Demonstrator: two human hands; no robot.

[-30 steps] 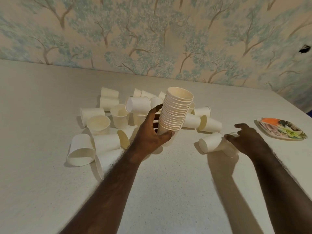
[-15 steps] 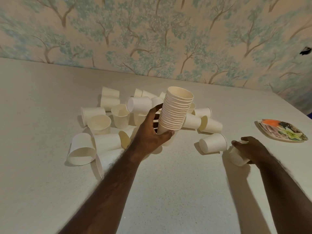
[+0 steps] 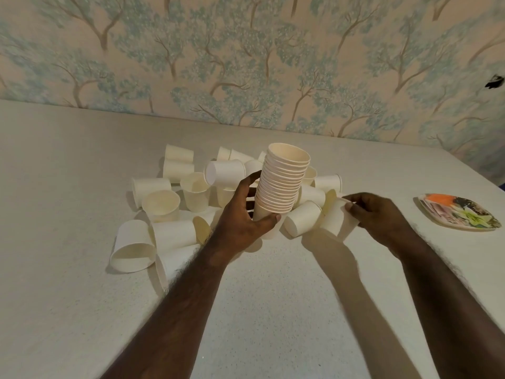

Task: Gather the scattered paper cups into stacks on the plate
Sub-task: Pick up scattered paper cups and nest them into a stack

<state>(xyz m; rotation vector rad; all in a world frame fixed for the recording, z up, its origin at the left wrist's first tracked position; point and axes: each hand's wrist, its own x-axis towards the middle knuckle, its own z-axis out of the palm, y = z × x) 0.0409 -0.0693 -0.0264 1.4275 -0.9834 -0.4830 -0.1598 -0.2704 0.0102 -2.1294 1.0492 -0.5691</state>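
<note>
My left hand (image 3: 244, 214) grips a tall stack of white paper cups (image 3: 282, 184) near its base, held upright above the table. Just right of the stack, my right hand (image 3: 378, 214) pinches a single paper cup (image 3: 337, 218) by its rim, tilted and lifted off the table. Several loose cups (image 3: 175, 212) lie scattered behind and left of the stack, some upright, some on their sides. One cup (image 3: 300, 218) lies on its side between my hands. The patterned plate (image 3: 461, 212) sits at the far right.
The white table (image 3: 273, 310) runs back to a wall with tree-patterned wallpaper (image 3: 246, 64). Its right edge passes just behind the plate. A large cup (image 3: 132, 248) lies on its side at the near left of the pile.
My right hand has picked up a single cup from the table and carried it left toward the stack. My left hand has kept the stack nearly still.
</note>
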